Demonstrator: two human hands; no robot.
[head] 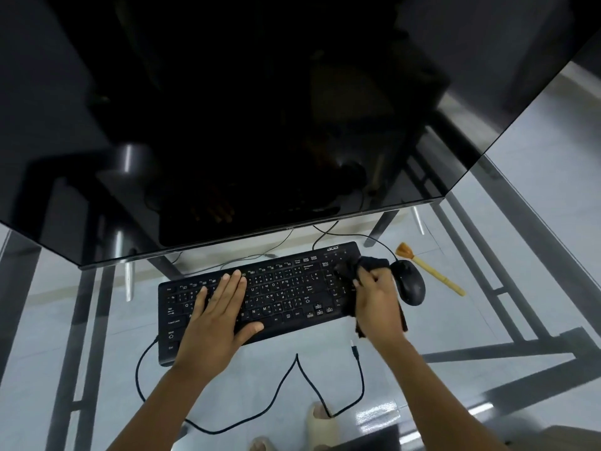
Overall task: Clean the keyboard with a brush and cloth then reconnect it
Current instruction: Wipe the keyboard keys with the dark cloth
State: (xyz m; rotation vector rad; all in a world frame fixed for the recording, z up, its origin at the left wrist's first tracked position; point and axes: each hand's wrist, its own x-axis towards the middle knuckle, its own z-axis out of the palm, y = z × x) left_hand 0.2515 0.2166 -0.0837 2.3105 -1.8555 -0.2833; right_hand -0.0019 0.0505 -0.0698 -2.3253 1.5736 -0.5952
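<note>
Worktop point(536, 203): glass pane on a dark metal frame, letting pale floor tiles show through; a large dark monitor point(227, 125) is standing along the far edge.
Keyboard point(260, 294): black, lying flat just in front of the monitor, its long side running roughly parallel to the near edge.
Left hand point(218, 317): resting palm-down on the left half of the keyboard, fingers point(234, 281) spread flat and gripping nothing.
Right hand point(377, 304): pressing a dark cloth point(367, 265) onto the right end of the keyboard, fingers curled around the bunched fabric.
Mouse point(411, 281): black, sitting just beside the cloth toward the right edge.
Brush point(429, 268): wooden handle, tan bristles, lying beyond the mouse, apart from both hands.
Cable point(276, 392): black, looping across the near part of the worktop, its plug point(354, 349) lying loose.
</note>
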